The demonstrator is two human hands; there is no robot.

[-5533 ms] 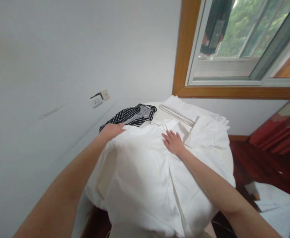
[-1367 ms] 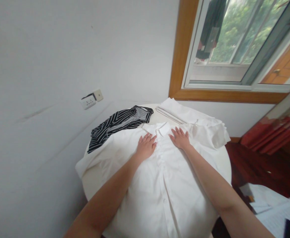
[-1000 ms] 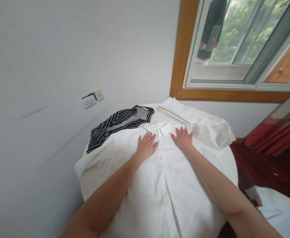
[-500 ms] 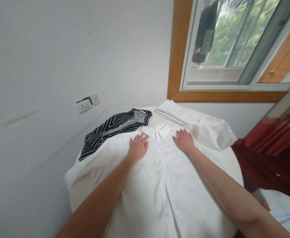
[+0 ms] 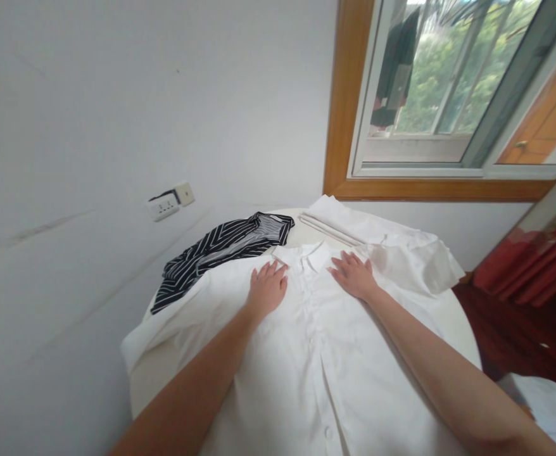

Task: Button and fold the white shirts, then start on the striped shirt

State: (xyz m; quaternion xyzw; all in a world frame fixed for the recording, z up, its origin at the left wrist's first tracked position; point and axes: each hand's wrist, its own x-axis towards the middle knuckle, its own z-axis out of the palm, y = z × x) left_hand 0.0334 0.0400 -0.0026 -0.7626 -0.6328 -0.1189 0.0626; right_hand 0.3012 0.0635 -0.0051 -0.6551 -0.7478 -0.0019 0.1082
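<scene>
A white button-up shirt (image 5: 301, 354) lies spread front side up over a round white table (image 5: 152, 373), its collar toward the far side. My left hand (image 5: 267, 288) rests flat on the shirt just left of the collar, fingers stretched out. On the other side of the collar, my right hand (image 5: 354, 273) lies flat near the shoulder with its fingers spread. Neither hand grips the cloth. The shirt's left sleeve reaches the table's left edge, and its lower end runs out of view at the bottom.
Beyond the shirt lie a black-and-white striped garment (image 5: 225, 244) at the left and folded white cloth (image 5: 368, 221) at the right. A wall with a socket (image 5: 164, 207) and a wood-framed window (image 5: 430, 189) stands behind. Red curtain (image 5: 520, 266) hangs at right; white fabric (image 5: 544, 399) lies below.
The view has shifted slightly, so the scene sits a little lower and farther right. Both hands stay flat on the shirt at nearly the same spots.
</scene>
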